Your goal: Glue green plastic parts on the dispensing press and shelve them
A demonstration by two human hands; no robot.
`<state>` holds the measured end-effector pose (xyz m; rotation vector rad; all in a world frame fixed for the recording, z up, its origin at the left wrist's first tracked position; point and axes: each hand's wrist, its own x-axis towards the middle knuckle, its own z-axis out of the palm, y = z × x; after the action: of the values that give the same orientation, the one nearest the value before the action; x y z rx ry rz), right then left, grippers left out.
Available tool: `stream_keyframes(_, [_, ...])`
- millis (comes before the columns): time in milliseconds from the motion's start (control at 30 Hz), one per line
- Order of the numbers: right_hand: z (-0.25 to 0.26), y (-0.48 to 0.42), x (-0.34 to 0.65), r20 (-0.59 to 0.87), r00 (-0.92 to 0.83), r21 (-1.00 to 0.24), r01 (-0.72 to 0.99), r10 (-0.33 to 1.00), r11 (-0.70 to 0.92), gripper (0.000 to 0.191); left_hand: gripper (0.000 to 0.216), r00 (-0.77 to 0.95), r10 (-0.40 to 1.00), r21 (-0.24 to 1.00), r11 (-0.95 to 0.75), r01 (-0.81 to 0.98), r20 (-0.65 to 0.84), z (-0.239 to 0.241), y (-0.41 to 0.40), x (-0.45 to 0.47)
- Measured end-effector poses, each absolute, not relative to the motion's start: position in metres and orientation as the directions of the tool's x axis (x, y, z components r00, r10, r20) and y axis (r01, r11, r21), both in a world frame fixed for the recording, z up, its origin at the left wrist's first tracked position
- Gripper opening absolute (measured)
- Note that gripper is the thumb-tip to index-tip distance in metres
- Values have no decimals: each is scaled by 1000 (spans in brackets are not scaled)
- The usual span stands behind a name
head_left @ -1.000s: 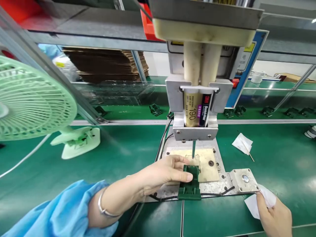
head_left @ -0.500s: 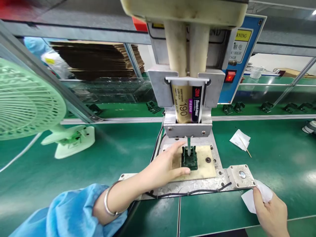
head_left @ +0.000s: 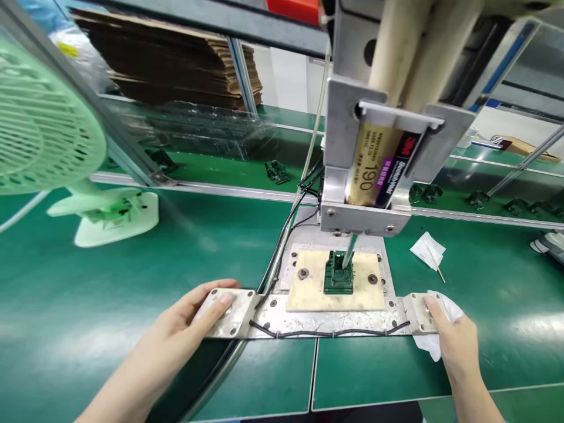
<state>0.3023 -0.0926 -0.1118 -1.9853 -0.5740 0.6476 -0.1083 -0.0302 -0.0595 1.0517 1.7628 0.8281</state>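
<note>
A small dark green part (head_left: 338, 276) sits in the cream fixture plate (head_left: 308, 294) under the dispenser's needle (head_left: 348, 254). Above it a metal bracket holds a twin adhesive cartridge (head_left: 379, 171). My left hand (head_left: 194, 317) lies with fingers stretched over the left metal button block (head_left: 231, 305), a fingertip pressing on it. My right hand (head_left: 449, 338) presses its forefinger on the right button block (head_left: 420, 311) while the other fingers hold a white wipe (head_left: 440, 335).
A green desk fan (head_left: 48, 129) stands at the left on the green mat. Black cables (head_left: 286, 235) run from the fixture toward the back. A white wipe with a swab (head_left: 429, 249) lies to the right. Flattened cardboard (head_left: 176, 64) is stacked behind.
My left hand let go of the green part and moved left onto the left button block. My right hand moved up onto the right button block. The view tilted and shifted.
</note>
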Motion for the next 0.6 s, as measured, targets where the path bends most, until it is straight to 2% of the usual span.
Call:
stream_keyframes(167, [-115, -96, 303, -176, 798, -892, 118, 577, -436, 68, 76, -268, 928, 912, 325, 250, -257, -73, -32, -100])
stream_keyframes(367, [-122, -100, 304, -115, 810, -902, 157, 575, -401, 67, 65, -247, 933, 917, 321, 237, -262, -79, -32, -101])
stream_keyframes(600, [-107, -97, 296, -128, 823, -883, 160, 553, -442, 62, 58, -236, 940, 906, 309, 288, -246, -75, -35, -98])
